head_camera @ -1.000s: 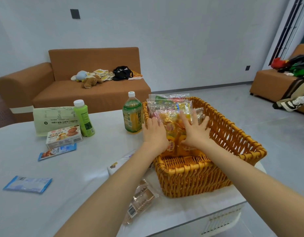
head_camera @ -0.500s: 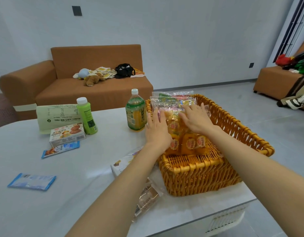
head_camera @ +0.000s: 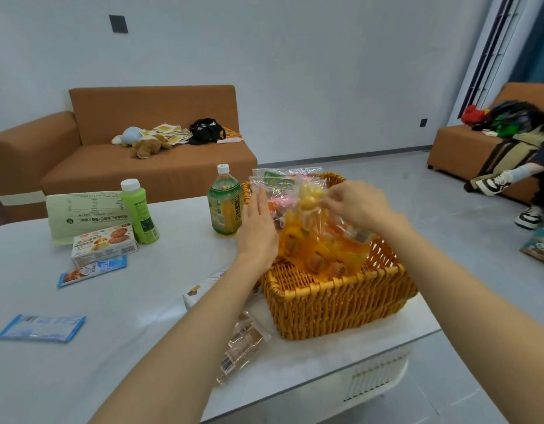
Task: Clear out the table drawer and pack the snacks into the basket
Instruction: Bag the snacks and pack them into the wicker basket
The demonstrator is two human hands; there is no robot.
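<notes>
The fingers (head_camera: 336,201) of the right hand (head_camera: 361,209) lay flat a moment ago. Now they are curled into a pinch on the top of the orange snack bag (head_camera: 313,246). The bag stands raised and tilted over the near end of the basket (head_camera: 335,301) instead of pressed down inside. The left hand (head_camera: 257,231) stays open, with straight fingers along the bag's left side. The bag looks mid-reseating, not settled. To the left, the tea bottle (head_camera: 225,203), biscuit box (head_camera: 104,244) and blue packet (head_camera: 40,327) wait unpacked on the table (head_camera: 142,301).
</notes>
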